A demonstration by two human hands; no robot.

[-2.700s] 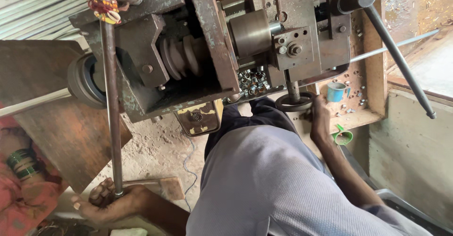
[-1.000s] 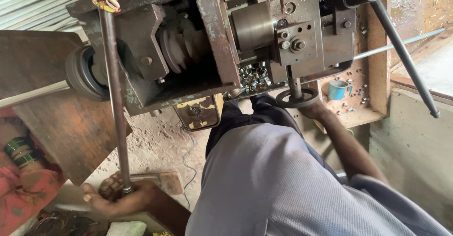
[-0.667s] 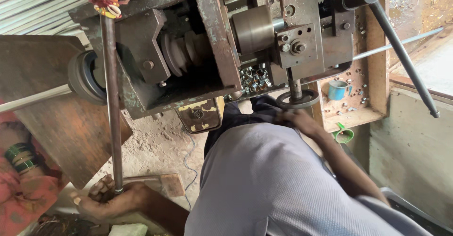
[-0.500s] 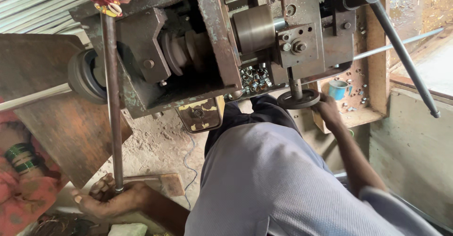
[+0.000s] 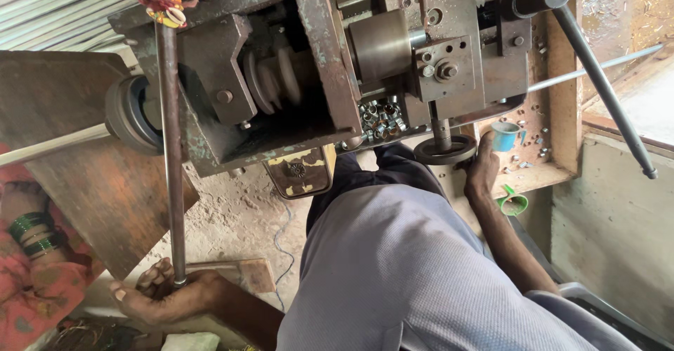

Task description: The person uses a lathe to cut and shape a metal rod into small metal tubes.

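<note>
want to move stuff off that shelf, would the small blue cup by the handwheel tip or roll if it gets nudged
The blue cup looks like thin plastic, so probably light and easy to knock over. It stands upright on the wooden ledge right beside the right hand, so a brush could likely topple it. Its round wall suggests it would roll once down, perhaps among the loose nuts nearby.
</note>
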